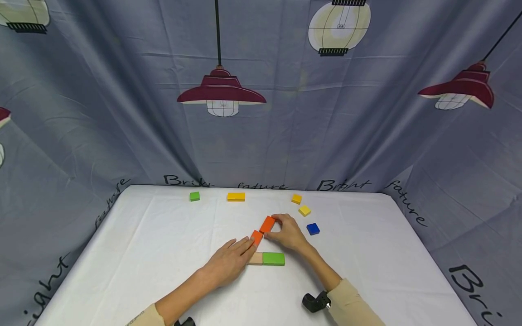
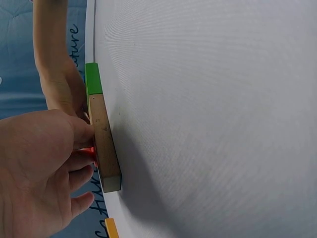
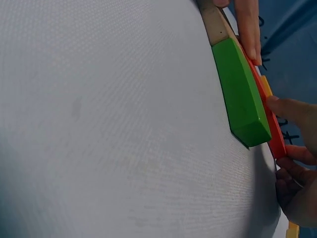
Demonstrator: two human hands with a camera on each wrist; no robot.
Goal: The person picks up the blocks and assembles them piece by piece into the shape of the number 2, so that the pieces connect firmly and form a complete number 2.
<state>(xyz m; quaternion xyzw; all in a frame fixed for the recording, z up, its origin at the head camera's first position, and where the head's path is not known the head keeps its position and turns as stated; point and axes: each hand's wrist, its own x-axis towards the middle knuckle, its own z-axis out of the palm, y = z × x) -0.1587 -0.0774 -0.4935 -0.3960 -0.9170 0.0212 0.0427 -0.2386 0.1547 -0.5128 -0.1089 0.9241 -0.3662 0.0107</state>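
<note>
Head view has the far orange block near the middle of the white surface, slanting away to the right, just beyond the near orange block and almost in line with it. The right hand has its grip clamped on the far orange block, thumb and finger at its edges. The left hand rests straight fingers on the near orange block, pinching nothing, and partly covers it. Closer to the person, the plain wooden block and the long green block lie end to end, touching. Right of the right hand sits a blue block. Farther back are two small yellow blocks, a long yellow block and a small green block. Behind hangs a grey-blue curtain printed with lamps.
</note>
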